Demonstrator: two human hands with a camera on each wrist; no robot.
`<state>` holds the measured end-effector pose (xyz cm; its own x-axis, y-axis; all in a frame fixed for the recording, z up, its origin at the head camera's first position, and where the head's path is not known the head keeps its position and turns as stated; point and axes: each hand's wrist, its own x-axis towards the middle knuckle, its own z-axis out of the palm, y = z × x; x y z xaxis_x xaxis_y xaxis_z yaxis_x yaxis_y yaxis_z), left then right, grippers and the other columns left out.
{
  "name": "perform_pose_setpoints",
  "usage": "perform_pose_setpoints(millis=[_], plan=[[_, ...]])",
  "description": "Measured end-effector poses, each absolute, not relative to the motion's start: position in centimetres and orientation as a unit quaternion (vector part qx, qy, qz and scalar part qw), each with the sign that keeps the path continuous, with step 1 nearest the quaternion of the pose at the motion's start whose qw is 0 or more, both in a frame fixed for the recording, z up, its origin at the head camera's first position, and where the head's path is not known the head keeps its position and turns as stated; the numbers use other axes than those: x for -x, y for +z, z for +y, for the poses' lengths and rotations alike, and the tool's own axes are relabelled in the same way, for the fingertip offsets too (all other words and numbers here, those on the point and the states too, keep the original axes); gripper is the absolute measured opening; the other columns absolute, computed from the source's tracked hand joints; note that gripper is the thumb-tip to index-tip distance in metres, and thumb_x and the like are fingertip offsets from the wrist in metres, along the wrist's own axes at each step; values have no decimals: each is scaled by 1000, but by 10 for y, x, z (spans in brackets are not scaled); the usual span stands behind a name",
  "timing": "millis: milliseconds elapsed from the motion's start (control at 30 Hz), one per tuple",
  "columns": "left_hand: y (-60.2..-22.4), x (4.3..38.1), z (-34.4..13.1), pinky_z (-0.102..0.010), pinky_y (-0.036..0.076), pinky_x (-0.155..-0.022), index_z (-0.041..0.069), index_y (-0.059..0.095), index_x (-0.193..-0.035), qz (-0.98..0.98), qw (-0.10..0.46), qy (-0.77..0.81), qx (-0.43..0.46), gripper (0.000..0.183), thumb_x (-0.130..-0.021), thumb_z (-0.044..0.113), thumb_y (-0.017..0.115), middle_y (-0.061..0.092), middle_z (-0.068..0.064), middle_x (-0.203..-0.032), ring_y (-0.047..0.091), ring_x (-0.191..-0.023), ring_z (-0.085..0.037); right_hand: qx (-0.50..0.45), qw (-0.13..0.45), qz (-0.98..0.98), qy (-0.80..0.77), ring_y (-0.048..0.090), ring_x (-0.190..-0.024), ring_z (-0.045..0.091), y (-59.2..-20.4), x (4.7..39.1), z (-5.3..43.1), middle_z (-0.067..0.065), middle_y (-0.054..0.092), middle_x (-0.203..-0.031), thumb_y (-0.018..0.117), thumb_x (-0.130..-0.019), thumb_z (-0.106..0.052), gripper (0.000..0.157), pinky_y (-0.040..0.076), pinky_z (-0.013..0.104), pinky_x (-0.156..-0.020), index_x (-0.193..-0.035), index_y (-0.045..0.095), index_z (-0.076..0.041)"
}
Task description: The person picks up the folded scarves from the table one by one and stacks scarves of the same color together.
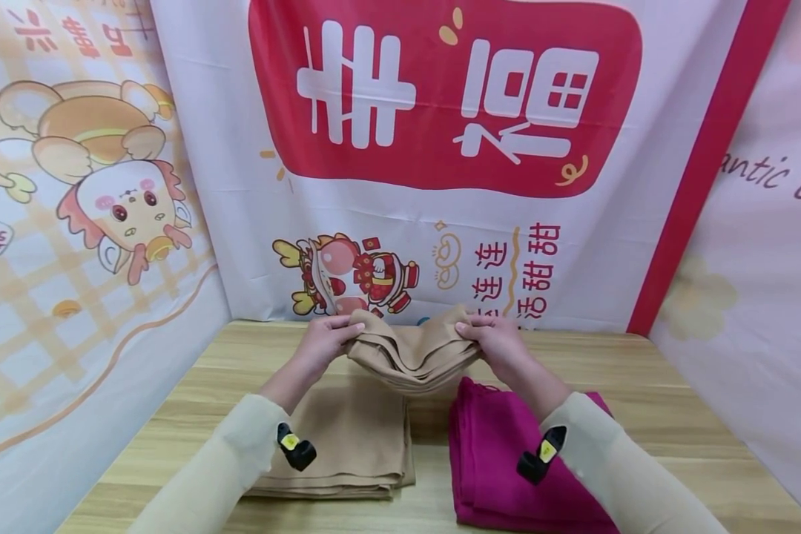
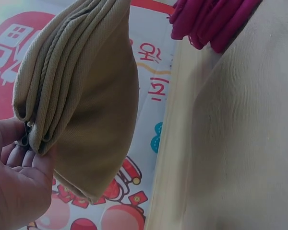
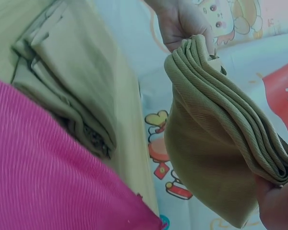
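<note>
A folded tan cloth (image 1: 417,352) with several layers is held up between both hands above the table, sagging in the middle. My left hand (image 1: 323,341) pinches its left end, thumb on top. The right hand (image 1: 500,345) grips the opposite end in the same way. In the left wrist view, thumb and fingers of the left hand (image 2: 19,177) close on the stacked folds of the cloth (image 2: 86,96). From the right wrist, the layered edge of the tan cloth (image 3: 221,115) shows between the right hand (image 3: 278,201) and the left hand (image 3: 185,24).
A stack of folded tan cloth (image 1: 347,437) lies on the wooden table (image 1: 207,400) at the left. Folded magenta cloth (image 1: 507,460) lies at the right, partly under the right forearm. Printed fabric hangings (image 1: 400,215) stand behind the table and at both sides.
</note>
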<state>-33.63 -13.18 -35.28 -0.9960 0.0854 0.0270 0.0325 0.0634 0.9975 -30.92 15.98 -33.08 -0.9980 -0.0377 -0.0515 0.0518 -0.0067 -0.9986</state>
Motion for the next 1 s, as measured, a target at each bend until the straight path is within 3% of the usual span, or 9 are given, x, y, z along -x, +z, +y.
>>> perform_pose_setpoints(millis=[167, 500, 1000], plan=[[-354, 333, -144, -23, 55, -67, -8, 58, -128, 718, 24, 694, -49, 40, -94, 13, 66, 71, -9, -99, 66, -77, -9, -1, 62, 676, -734, 66, -76, 12, -331, 305, 155, 8, 71, -94, 63, -95, -8, 37, 54, 25, -66, -129, 57, 7], [-355, 326, -165, -23, 55, -68, -12, 53, -131, 703, 29, 708, -63, 43, -95, 10, 63, 70, -5, -96, 66, -79, -9, 9, 85, 642, -762, 65, -69, 10, -330, 298, 142, 3, 70, -84, 60, -95, -4, 40, 52, 21, -62, -133, 52, 9], [-353, 314, -193, -24, 55, -71, -16, 46, -133, 668, 48, 740, -59, 46, -95, 5, 61, 69, 0, -90, 66, -80, -9, 13, 107, 610, -785, 67, -71, 11, -332, 291, 126, 7, 71, -89, 61, -94, -2, 43, 55, 23, -67, -135, 49, 8]])
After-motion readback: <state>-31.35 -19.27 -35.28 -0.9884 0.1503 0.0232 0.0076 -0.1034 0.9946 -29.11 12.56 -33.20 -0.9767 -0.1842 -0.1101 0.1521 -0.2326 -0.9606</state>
